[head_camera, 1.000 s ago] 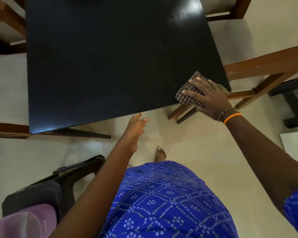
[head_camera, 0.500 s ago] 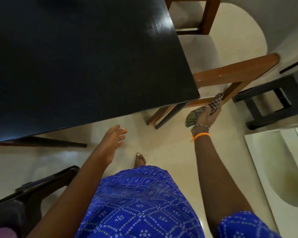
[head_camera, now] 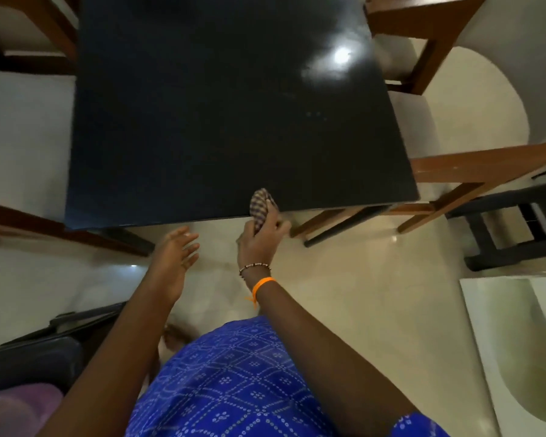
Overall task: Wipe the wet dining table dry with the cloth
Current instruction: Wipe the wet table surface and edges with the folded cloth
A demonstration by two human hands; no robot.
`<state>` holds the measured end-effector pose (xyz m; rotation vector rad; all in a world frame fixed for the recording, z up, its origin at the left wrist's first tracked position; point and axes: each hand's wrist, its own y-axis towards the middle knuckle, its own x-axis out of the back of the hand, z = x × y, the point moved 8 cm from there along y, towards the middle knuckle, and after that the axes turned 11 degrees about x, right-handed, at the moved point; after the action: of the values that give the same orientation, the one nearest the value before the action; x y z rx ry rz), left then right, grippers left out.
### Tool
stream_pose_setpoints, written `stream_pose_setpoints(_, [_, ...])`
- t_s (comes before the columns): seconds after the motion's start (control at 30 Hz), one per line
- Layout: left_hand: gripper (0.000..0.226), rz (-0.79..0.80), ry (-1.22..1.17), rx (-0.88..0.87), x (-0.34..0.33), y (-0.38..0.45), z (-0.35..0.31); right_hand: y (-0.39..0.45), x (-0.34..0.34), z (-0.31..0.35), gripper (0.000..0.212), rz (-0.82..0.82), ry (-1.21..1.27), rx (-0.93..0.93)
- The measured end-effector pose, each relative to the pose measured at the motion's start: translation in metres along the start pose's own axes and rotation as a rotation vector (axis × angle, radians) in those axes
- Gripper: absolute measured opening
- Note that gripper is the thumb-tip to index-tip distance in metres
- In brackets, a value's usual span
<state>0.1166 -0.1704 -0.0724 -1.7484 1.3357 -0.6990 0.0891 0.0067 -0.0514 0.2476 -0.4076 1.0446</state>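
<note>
The right hand (head_camera: 259, 239) has its fingers curled round a bunched, brown-and-white checked cloth (head_camera: 260, 205), gripping it at the near edge of the glossy black square dining surface (head_camera: 221, 115). The upper part of the cloth sticks up past the fingers and overlaps the surface's near edge, somewhat right of the middle of that edge; whether it presses on the top cannot be told. The right wrist wears a beaded bracelet (head_camera: 253, 267) and, just behind it, an orange band (head_camera: 263, 284).

The left hand (head_camera: 174, 257) hovers over the pale tiled floor (head_camera: 353, 294) just short of the surface's near edge, beside the right hand, fingers spread and nearly straight, with nothing in it. A bright reflection of a light shows on the far right part of the black top.

Brown wooden chairs (head_camera: 473, 167) stand round the surface on the right, the far right and the left. A dark plastic chair (head_camera: 44, 348) stands at the lower left with a pink fabric (head_camera: 16, 408) on it. A white basin (head_camera: 524, 335) lies at the lower right. The person wears a blue patterned garment (head_camera: 234, 380).
</note>
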Motion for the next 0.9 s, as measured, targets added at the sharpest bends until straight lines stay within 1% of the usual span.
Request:
stream_pose_setpoints(0.13, [0.038, -0.105, -0.117, 0.015, 0.073, -0.001, -0.002, -0.053, -0.076, 0.036, 0.047, 0.165, -0.002, 0.02])
stream_pose_setpoints(0.33, [0.038, -0.235, -0.196, 0.01, 0.186, -0.003, 0.004, -0.13, -0.185, 0.102, 0.048, 0.441, 0.044, 0.068])
stream_pose_setpoints(0.43, [0.037, -0.288, -0.25, 0.037, 0.227, -0.004, 0.011, -0.163, -0.226, 0.129, 0.046, 0.648, 0.054, 0.093])
stream_pose_setpoints(0.5, [0.037, -0.302, -0.312, 0.043, 0.244, -0.006, 0.014, -0.177, -0.238, 0.148, 0.045, 0.779, 0.074, 0.166])
stream_pose_setpoints(0.53, [0.037, -0.302, -0.339, 0.042, 0.248, -0.006, 0.015, -0.179, -0.238, 0.16, 0.046, 0.813, 0.095, 0.239])
stream_pose_setpoints(0.6, [0.038, -0.303, -0.347, 0.04, 0.25, -0.006, 0.013, -0.176, -0.227, 0.185, 0.051, 0.803, 0.119, 0.443])
stream_pose_setpoints(0.67, [0.037, -0.321, -0.291, 0.011, 0.244, -0.009, 0.008, -0.16, -0.211, 0.203, 0.059, 0.692, 0.008, 0.68])
stream_pose_setpoints(0.7, [0.035, -0.334, -0.257, -0.017, 0.238, -0.011, 0.004, -0.149, -0.204, 0.206, 0.062, 0.625, -0.116, 0.783])
stream_pose_setpoints(0.73, [0.033, -0.342, -0.225, -0.053, 0.23, -0.013, 0.0, -0.139, -0.201, 0.204, 0.064, 0.593, -0.267, 0.846])
stream_pose_setpoints(0.77, [0.03, -0.344, -0.189, -0.094, 0.22, -0.014, -0.005, -0.127, -0.202, 0.195, 0.062, 0.618, -0.435, 0.866])
stream_pose_setpoints(0.8, [0.026, -0.342, -0.152, -0.133, 0.209, -0.015, -0.011, -0.117, -0.206, 0.179, 0.06, 0.699, -0.595, 0.852])
stream_pose_setpoints(0.83, [0.022, -0.336, -0.115, -0.161, 0.195, -0.016, -0.016, -0.106, -0.209, 0.158, 0.059, 0.798, -0.702, 0.81])
stream_pose_setpoints(0.9, [0.02, -0.312, -0.051, -0.199, 0.165, -0.017, -0.022, -0.088, -0.21, 0.122, 0.059, 0.952, -0.763, 0.764])
